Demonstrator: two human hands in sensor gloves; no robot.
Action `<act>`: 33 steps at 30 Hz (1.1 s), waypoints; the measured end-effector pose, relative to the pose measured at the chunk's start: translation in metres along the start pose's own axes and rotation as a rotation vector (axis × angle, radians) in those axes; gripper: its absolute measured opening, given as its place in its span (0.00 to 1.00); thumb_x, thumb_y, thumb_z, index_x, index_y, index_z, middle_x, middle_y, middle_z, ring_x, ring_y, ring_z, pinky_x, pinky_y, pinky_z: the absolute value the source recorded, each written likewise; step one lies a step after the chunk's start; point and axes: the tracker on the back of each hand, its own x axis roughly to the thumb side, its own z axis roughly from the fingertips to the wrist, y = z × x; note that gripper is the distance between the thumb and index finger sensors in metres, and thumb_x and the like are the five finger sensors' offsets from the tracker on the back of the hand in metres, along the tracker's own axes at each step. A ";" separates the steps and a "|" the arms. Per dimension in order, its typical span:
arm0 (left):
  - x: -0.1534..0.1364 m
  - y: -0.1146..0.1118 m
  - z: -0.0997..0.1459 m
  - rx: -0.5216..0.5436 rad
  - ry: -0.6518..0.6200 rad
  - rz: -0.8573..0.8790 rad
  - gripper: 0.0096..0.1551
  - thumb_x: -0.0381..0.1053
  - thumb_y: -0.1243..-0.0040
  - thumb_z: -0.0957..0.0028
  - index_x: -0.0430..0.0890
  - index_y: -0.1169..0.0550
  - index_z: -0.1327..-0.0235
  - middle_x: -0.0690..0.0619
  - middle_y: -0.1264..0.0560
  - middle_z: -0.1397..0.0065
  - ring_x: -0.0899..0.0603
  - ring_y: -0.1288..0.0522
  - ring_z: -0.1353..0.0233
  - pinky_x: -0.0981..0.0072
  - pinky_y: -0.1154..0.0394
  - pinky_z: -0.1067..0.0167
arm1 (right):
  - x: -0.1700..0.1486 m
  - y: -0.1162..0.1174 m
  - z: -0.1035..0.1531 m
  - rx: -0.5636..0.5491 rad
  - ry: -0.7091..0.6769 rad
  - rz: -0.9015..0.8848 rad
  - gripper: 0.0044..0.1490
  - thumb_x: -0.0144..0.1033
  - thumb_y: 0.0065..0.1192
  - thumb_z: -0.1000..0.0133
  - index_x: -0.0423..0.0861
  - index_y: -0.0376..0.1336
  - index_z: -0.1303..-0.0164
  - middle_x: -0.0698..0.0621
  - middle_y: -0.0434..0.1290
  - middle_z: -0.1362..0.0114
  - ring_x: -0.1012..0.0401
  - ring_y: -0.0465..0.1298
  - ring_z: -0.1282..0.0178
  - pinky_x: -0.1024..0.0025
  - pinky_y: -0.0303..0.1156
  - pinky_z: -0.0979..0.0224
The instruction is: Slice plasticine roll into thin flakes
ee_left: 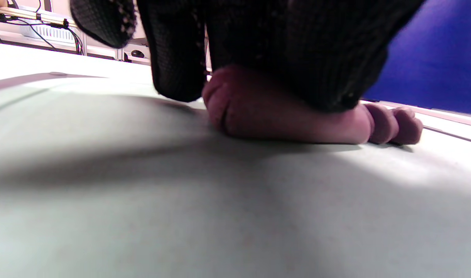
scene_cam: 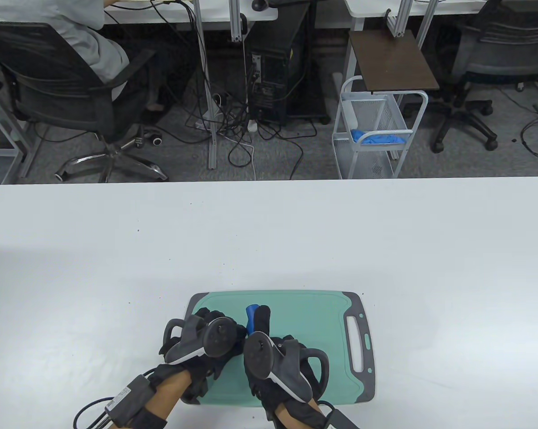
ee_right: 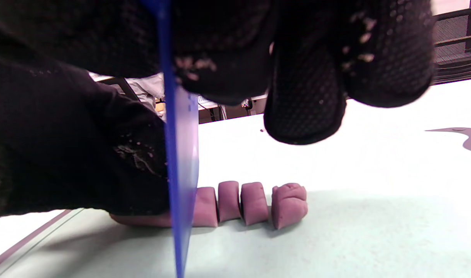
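Observation:
A purple plasticine roll (ee_left: 281, 116) lies on the green cutting board (scene_cam: 322, 321). My left hand (scene_cam: 206, 339) presses down on the roll and holds it in place; its fingers (ee_left: 297, 50) cover the top of the roll. My right hand (scene_cam: 273, 353) grips a blue plastic knife (ee_right: 179, 154), blade down into the roll (ee_right: 204, 206) just beside my left hand. Three cut pieces (ee_right: 254, 202) stand in a row to the right of the blade. In the table view only the knife's blue tip (scene_cam: 252, 313) shows; the roll is hidden under my hands.
The board has a grey rim and a handle slot (scene_cam: 356, 342) on its right. The white table (scene_cam: 269, 232) spreads around it. Beyond the far edge stand an office chair (scene_cam: 72, 89), a computer tower (scene_cam: 273, 71) and a white wire cart (scene_cam: 376, 134).

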 end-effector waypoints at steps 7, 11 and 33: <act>-0.002 0.000 -0.001 -0.005 0.000 0.024 0.25 0.61 0.26 0.66 0.60 0.14 0.53 0.60 0.14 0.39 0.41 0.19 0.29 0.37 0.31 0.27 | -0.001 0.003 -0.001 0.012 -0.002 0.000 0.55 0.47 0.66 0.52 0.44 0.41 0.24 0.48 0.81 0.68 0.45 0.83 0.54 0.43 0.78 0.49; -0.002 0.000 -0.001 -0.006 0.002 0.036 0.25 0.61 0.26 0.66 0.60 0.14 0.53 0.60 0.14 0.39 0.41 0.19 0.29 0.37 0.31 0.27 | -0.001 0.006 -0.003 0.014 -0.003 0.006 0.55 0.47 0.66 0.52 0.44 0.41 0.24 0.48 0.80 0.68 0.45 0.83 0.54 0.43 0.78 0.49; -0.003 0.000 -0.001 -0.009 0.003 0.038 0.24 0.60 0.26 0.65 0.59 0.14 0.53 0.60 0.14 0.39 0.41 0.20 0.29 0.38 0.31 0.27 | 0.009 0.021 -0.005 -0.020 -0.035 0.095 0.55 0.46 0.65 0.51 0.44 0.39 0.24 0.48 0.80 0.67 0.45 0.83 0.54 0.43 0.78 0.49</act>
